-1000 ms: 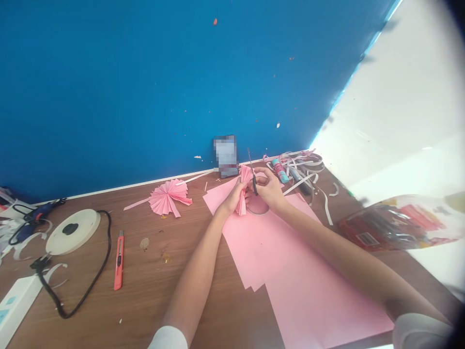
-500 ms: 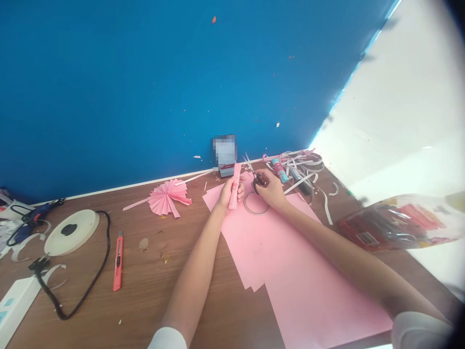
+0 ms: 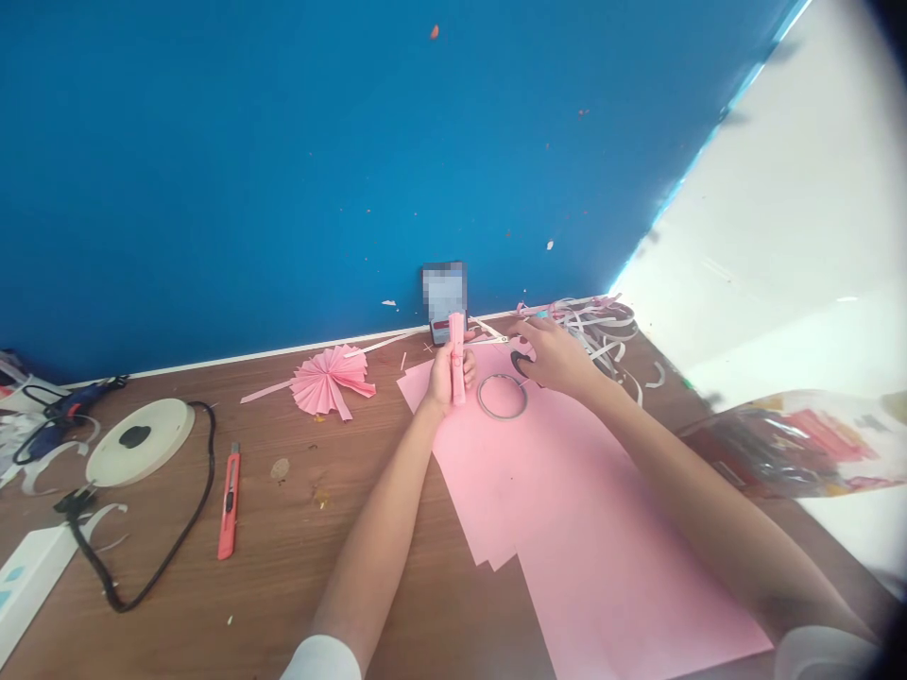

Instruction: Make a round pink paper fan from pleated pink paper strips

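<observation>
Wrapped round a folded strip of pink paper (image 3: 457, 364), my left hand (image 3: 442, 376) holds it upright in front of the phone. My right hand (image 3: 553, 354) grips black-handled scissors (image 3: 520, 359), whose blades point left toward the pink strip; whether they touch it I cannot tell. Below and between the hands a thin grey ring (image 3: 503, 416) lies on large pink sheets (image 3: 567, 501). A pleated pink paper fan (image 3: 330, 382) rests to the left of my left hand.
A phone (image 3: 445, 297) leans on the blue wall. Paper strips (image 3: 595, 321) are heaped at the back right, beside a clear plastic bag (image 3: 800, 444). On the left are a red cutter (image 3: 229, 501), a round white disc (image 3: 142, 444), a black cable (image 3: 188, 548) and a power strip (image 3: 32, 576).
My right hand has moved right, and the scissors have swung from pointing up to pointing left at the pink strip. The strip in my left hand stands more upright.
</observation>
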Available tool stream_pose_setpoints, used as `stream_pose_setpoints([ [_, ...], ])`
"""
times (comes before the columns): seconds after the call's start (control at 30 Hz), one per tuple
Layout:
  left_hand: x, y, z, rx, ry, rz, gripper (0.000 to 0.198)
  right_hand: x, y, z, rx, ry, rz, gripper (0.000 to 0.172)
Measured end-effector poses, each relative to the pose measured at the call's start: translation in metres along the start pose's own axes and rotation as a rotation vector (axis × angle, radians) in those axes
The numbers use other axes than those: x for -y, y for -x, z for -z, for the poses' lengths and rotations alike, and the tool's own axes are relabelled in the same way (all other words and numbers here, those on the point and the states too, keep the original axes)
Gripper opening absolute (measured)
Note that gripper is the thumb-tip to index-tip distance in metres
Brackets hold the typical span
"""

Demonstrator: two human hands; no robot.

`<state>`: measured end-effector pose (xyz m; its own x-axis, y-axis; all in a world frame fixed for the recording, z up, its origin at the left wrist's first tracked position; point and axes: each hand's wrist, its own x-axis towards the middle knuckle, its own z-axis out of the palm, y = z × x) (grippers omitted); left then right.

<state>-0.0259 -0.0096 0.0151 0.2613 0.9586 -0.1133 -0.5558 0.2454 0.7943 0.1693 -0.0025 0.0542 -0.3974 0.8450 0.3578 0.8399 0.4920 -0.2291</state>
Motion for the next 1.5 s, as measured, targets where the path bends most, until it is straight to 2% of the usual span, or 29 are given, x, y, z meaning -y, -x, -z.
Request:
stream_pose_setpoints([
  [0.47, 0.006, -0.004, 0.004, -0.001, 0.053, 0.004, 0.039, 0.002, 0.001, -0.011, -0.007, 0.014, 0.025, 0.032],
  [0.83, 0.006, -0.005, 0.004, -0.072, 0.080, 0.053, 0.037, -0.002, 0.000, -0.011, 0.018, -0.048, 0.009, 0.033],
  [1.07, 0.005, -0.005, 0.008, -0.009, 0.072, 0.029, 0.038, -0.003, 0.000, -0.010, 0.066, -0.023, 0.060, 0.031],
  [1.3, 0.005, -0.004, 0.003, -0.090, 0.059, 0.064, 0.041, -0.001, 0.001, -0.015, 0.053, -0.003, 0.071, 0.036],
  [1.5, 0.004, -0.005, 0.004, -0.056, 0.054, 0.053, 0.040, 0.002, 0.001, -0.016, 0.019, -0.011, 0.066, 0.039],
])
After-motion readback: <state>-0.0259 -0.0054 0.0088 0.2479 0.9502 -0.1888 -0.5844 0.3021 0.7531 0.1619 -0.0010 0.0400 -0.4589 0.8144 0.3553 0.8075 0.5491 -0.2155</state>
